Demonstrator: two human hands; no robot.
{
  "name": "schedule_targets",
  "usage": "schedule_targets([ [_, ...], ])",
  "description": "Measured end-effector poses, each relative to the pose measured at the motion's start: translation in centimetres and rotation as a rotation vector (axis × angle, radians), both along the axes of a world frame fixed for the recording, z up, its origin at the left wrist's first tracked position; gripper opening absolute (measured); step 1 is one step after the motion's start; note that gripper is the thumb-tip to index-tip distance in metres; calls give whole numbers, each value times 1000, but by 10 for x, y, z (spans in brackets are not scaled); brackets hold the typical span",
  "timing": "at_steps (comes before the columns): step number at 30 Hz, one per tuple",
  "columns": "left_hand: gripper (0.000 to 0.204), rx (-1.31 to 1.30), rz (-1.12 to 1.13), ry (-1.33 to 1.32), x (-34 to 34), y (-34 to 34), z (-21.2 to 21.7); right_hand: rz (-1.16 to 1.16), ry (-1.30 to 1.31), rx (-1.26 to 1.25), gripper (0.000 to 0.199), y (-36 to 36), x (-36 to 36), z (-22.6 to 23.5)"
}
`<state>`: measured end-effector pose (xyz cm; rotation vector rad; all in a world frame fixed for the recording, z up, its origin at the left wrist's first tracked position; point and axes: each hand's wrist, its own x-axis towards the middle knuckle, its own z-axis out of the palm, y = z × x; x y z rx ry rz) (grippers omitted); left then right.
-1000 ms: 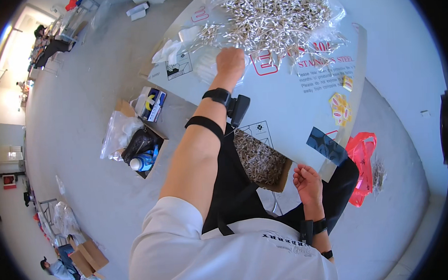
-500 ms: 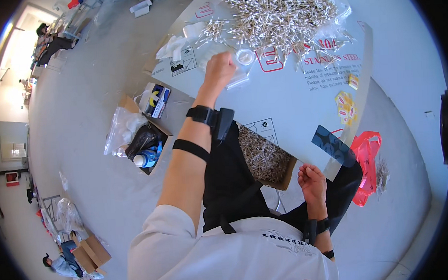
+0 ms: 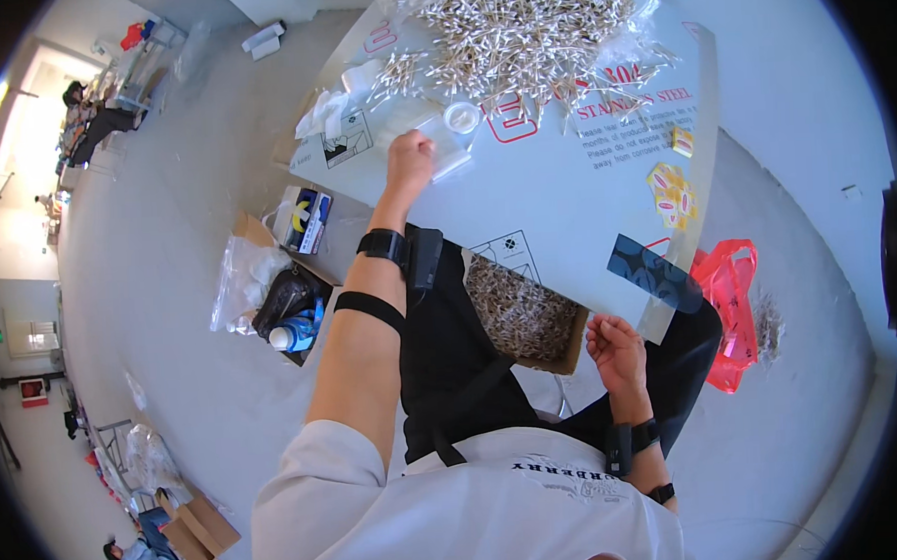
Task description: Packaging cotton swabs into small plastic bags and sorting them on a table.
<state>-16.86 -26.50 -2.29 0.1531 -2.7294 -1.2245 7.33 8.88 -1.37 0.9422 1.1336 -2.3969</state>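
Note:
My left hand (image 3: 409,164) is closed in a fist over the left part of the table, beside some flat clear plastic bags (image 3: 450,158). Whatever its fingers may hold is hidden. A round clear container (image 3: 461,117) sits just beyond the bags. Farther back spreads a big heap of cotton swabs (image 3: 528,41), with a smaller cluster of swabs (image 3: 397,77) to its left. Low at the table's near edge, my right hand (image 3: 620,358) has its fingers curled to the thumb; anything between them is too small to make out. An open cardboard box of swabs (image 3: 520,312) lies by my lap.
Yellow-and-white stickers (image 3: 673,198) and a dark translucent sheet (image 3: 653,273) lie on the table's right side. A red plastic bag (image 3: 730,313) hangs below there. At left, an open carton (image 3: 294,287) holds a bottle and bags. Two people are far off at left.
My left hand has drawn slightly back toward me, near the clear bags. My right hand stays by the table edge, its fingers slightly shifted. The whole view has moved a little.

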Motion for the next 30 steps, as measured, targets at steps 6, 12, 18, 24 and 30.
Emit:
schedule_targets([
  [6,13,-31,-94,153,14,7,0,15,19,-13,12,3,-1,-2],
  [12,11,-107,-69,112,10,-1,-2,21,17,-26,11,1,0,-2],
  [18,8,274,102,5,4,1,-1,12,35,-27,11,4,1,-3],
  [24,11,465,207,-67,-4,-6,5,23,31,-3,11,5,1,-3],
  [30,14,235,329,211,-8,-2,1,21,30,2,11,5,0,-2],
])
